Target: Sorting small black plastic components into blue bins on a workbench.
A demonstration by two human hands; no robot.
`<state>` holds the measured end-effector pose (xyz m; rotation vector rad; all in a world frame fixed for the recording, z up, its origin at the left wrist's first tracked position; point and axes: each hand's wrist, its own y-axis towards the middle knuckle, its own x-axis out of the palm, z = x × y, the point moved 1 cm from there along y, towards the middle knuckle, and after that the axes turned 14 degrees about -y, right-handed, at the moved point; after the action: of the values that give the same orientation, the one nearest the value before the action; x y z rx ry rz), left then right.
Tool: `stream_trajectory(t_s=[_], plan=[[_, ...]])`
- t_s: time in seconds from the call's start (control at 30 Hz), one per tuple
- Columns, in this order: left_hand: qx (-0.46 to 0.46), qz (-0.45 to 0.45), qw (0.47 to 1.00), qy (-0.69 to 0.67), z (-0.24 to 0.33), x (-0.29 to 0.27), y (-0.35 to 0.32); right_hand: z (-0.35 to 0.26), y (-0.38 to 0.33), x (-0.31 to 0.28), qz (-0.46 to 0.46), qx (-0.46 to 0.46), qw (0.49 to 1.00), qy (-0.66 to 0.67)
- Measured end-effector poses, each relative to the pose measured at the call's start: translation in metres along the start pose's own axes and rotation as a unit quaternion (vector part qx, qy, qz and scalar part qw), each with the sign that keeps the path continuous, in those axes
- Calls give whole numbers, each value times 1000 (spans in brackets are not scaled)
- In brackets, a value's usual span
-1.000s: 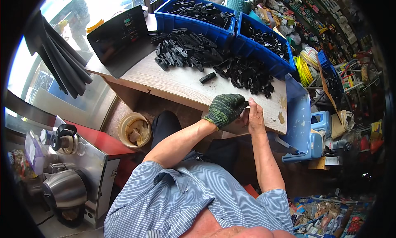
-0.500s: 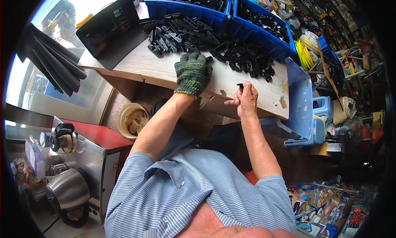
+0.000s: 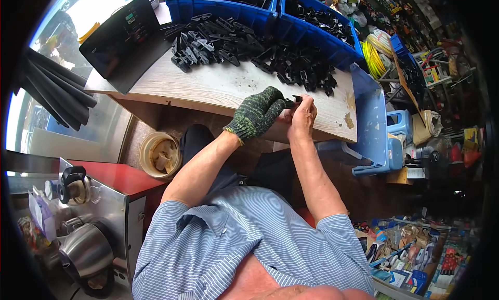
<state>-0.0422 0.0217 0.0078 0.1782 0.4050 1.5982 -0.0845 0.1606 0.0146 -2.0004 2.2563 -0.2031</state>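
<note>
My left hand point(image 3: 257, 113), in a dark green knitted glove, is closed at the front edge of the table, its fingertips on a small black plastic piece point(image 3: 289, 103). My bare right hand point(image 3: 303, 117) meets it there, with another black plastic part point(image 3: 298, 99) pinched between thumb and fingers. The fingers partly cover both pieces, so I cannot tell whether they are joined. Beyond my hands, long black clips point(image 3: 210, 42) lie heaped on the tabletop point(image 3: 221, 87). To their right is a pile of smaller black pieces point(image 3: 306, 71).
Two blue bins point(image 3: 218, 10), point(image 3: 317, 40) of black parts stand behind the heaps. A dark folding screen device point(image 3: 122, 45) occupies the table's left end. Below are a bucket point(image 3: 148, 157) and, left, a steel kettle point(image 3: 88, 248). A blue plastic tub point(image 3: 370, 118) adjoins the right edge.
My left hand has come away from the heap, rightward and nearer, to meet my right hand. The right hand has turned slightly and still holds a black part. The view has shifted slightly.
</note>
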Motion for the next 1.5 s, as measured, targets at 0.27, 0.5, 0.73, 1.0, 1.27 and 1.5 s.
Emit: stream_trajectory(t_s=[0.27, 0.5, 0.73, 1.0, 1.27, 1.5], plan=[[-18, -9, 999, -29, -12, 8, 5, 6, -1, 0, 2, -14, 999, -33], [-53, 69, 995, -52, 1, 42, 4, 38, 22, -16, 43, -223, 960, -166], [-60, 55, 997, -10, 1, 47, 2, 44, 21, -21, 39, -252, 949, -184], [54, 26, 995, 76, 0, 25, 14, 16, 13, -27, -26, 15, 998, -50], [135, 72, 869, 471, -31, -31, 75, -43, 92, -133, 297, 20, 954, 36], [131, -20, 897, 423, -25, -30, 66, -27, 97, -148, 186, 74, 975, -92]])
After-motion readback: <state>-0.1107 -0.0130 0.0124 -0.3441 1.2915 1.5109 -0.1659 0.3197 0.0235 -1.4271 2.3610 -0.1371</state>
